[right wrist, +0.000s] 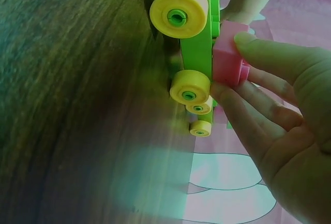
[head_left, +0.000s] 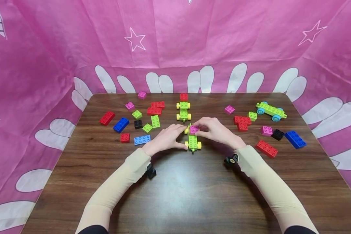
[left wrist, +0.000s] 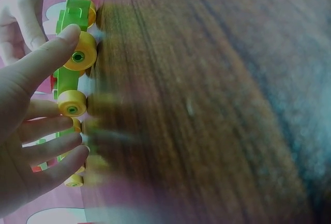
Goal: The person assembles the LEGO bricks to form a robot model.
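My left hand [head_left: 167, 138] holds the near green toy car base [head_left: 193, 143] along its left side, with the thumb at the near yellow wheel [left wrist: 78, 53] and the index finger by the far one [left wrist: 72, 103]. Its other fingers are spread out. From the right, my right hand [head_left: 217, 130] pinches a pink brick [right wrist: 228, 56] between thumb and fingers. The brick sits against the studs at the base's far end; whether it is pressed fully down I cannot tell. Just beyond stands another green car base [head_left: 183, 110] on yellow wheels, with a red brick [head_left: 183, 97] at its far end.
Loose bricks lie on the left, among them a light blue one [head_left: 142, 140], a dark blue one [head_left: 121, 125] and a black one [head_left: 138, 124]. On the right are red bricks [head_left: 242, 123], a blue brick [head_left: 295, 139] and a green car base with blue wheels [head_left: 270, 110].
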Tool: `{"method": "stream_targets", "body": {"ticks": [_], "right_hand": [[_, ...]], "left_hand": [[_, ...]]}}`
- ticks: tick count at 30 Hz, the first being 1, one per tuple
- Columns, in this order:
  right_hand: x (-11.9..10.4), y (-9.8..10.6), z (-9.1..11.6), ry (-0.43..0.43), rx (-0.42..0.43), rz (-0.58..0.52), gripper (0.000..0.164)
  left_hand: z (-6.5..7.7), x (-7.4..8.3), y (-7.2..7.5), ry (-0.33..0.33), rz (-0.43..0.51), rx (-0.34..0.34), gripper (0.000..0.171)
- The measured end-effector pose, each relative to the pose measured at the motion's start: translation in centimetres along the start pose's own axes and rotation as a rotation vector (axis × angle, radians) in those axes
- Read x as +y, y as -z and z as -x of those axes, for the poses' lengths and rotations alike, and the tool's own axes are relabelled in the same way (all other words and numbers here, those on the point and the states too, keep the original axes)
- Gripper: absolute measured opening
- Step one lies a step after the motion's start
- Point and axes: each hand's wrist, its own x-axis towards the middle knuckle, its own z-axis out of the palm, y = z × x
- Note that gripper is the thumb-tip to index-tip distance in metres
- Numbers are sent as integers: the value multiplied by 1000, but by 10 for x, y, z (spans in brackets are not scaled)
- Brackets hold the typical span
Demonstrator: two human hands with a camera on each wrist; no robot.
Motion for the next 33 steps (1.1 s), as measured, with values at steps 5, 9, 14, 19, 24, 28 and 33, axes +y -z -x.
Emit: {"method": "stream_targets", "body": {"ticks": [5, 9, 14, 19, 24, 28, 33], "right_hand": [[-1, 0, -2, 29, 4, 42, 29], [-3, 1, -4, 38, -6, 60, 27], [-7, 1, -6, 22, -17, 68, 25], [-9, -1, -8, 22, -6, 71, 23], [-10, -2, -10, 18, -8, 87, 23], [-11, -2, -12, -4, -11, 88, 23], [-13, -3, -12, -6, -6, 67, 22]], "left_hand": [[0, 1, 1, 3, 3, -5, 87], [0, 1, 2, 3, 11, -9, 86], [0, 2, 2, 5, 8, -13, 86], [0, 1, 1, -1, -12, 4, 86], [0, 0, -1, -10, -23, 16, 86], [-1, 1, -1, -13, -29, 16, 86], [-1, 1, 0, -9, -35, 5, 86]]}}
